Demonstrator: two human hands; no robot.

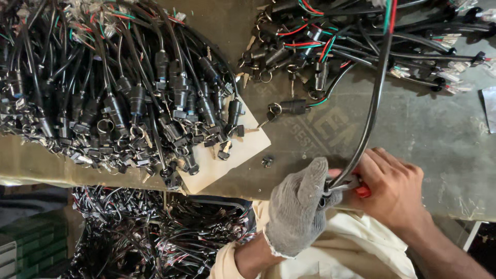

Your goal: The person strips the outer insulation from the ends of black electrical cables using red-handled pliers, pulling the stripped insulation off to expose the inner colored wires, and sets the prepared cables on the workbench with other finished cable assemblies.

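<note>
Both hands meet low in the view, close to the body. The left hand [298, 209] wears a grey knitted glove; its fingers are curled tight and point up and to the right, the forearm bare below the cuff. The right hand [388, 186] is bare — it comes from the lower right, fingers bent inward, closed in a grip — and touches the left.

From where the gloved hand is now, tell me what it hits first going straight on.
The left hand points up the table. Likely first is the loose key switch, then the cable pile; depth is unclear.
</note>
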